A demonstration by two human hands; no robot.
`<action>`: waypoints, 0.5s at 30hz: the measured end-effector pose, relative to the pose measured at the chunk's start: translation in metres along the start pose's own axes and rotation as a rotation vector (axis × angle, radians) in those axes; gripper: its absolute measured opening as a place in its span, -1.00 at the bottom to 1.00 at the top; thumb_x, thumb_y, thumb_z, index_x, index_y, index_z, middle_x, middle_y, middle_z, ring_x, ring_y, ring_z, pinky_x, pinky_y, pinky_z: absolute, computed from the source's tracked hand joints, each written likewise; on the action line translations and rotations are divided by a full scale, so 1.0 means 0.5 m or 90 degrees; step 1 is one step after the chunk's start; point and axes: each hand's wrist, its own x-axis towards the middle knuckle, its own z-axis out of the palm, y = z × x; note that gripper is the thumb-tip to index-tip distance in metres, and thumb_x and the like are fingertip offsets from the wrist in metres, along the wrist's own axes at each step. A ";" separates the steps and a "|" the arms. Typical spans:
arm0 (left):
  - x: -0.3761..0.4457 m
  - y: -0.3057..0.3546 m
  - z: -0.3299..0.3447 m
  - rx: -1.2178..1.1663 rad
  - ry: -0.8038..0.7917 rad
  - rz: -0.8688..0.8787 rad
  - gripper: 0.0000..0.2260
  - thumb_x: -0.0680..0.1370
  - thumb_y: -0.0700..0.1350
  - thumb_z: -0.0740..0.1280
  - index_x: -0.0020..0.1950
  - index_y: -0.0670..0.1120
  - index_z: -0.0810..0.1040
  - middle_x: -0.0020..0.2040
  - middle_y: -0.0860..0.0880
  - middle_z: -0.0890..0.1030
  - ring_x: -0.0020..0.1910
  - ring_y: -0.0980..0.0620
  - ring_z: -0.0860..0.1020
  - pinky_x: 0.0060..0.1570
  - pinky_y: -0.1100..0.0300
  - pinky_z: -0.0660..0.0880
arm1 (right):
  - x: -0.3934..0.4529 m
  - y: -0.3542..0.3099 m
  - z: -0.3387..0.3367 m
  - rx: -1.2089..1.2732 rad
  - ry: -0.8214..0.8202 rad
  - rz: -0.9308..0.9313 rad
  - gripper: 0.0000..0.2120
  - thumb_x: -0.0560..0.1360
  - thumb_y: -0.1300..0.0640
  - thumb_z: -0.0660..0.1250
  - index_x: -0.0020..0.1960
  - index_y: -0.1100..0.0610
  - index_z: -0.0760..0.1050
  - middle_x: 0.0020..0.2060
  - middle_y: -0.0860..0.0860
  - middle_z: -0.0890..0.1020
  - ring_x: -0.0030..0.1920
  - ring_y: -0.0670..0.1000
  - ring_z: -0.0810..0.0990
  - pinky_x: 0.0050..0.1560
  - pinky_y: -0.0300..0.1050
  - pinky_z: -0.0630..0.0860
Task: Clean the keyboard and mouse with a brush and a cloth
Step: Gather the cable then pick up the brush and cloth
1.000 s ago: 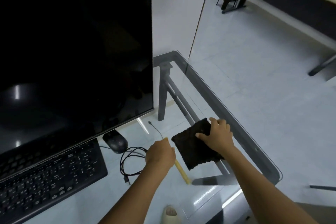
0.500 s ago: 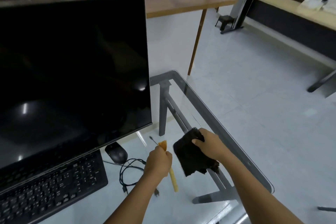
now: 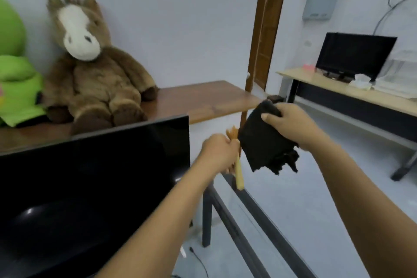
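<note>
- Glass worktop [image 3: 266,216]: a transparent surface on a dark metal frame, seen at the lower centre; pale floor tiles show through it, and a thin black cable [image 3: 199,259] lies on it near the bottom edge.
- Monitor [image 3: 90,187]: a dark, unlit screen filling the lower left, standing on the same worktop.
- Wooden table [image 3: 203,101]: behind the monitor, against a pale wall; it carries a brown plush horse [image 3: 90,70] seated upright and, just beside it at the left edge, a green plush toy [image 3: 15,79].
- Second desk [image 3: 352,97]: along the right wall, bearing another dark screen [image 3: 354,54] and some pale items too blurred to identify.
- Left hand [image 3: 220,152]: raised above the worktop, fingers curled into a fist around a yellow-handled brush [image 3: 238,171], bristles uppermost.
- Right hand [image 3: 291,124]: raised beside the left, thumb and fingers pinching a black cloth [image 3: 264,144], which hangs down crumpled and touches the brush.
- Keyboard and mouse: out of frame.
</note>
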 end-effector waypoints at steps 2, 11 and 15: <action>0.034 0.052 -0.061 0.010 0.043 0.024 -0.71 0.62 -0.01 0.19 -0.21 -0.14 0.50 -0.43 -0.06 0.56 -0.63 0.16 0.48 -0.47 0.25 0.43 | 0.053 -0.050 -0.024 0.044 -0.018 -0.035 -0.81 0.58 -0.01 0.25 -0.03 0.10 0.51 -0.17 0.06 0.59 -0.14 0.06 0.58 -0.13 -0.02 0.54; 0.201 0.082 -0.236 0.078 0.248 -0.133 -0.69 0.63 -0.07 0.20 -0.15 -0.29 0.49 -0.68 -0.05 0.43 -0.77 0.11 0.34 -0.72 0.37 0.28 | 0.270 -0.190 0.026 0.145 -0.099 -0.191 -0.75 0.59 0.02 0.22 -0.01 0.21 0.52 -0.12 0.10 0.59 -0.12 0.08 0.56 -0.27 -0.13 0.40; 0.264 0.043 -0.226 0.169 0.220 -0.243 -0.71 0.63 -0.11 0.20 -0.10 -0.32 0.53 -0.56 -0.10 0.50 -0.67 0.04 0.40 -0.66 0.28 0.35 | 0.352 -0.158 0.086 0.174 -0.168 -0.128 -0.73 0.59 0.03 0.22 0.07 0.24 0.50 -0.01 0.13 0.59 -0.07 0.10 0.54 -0.27 -0.14 0.40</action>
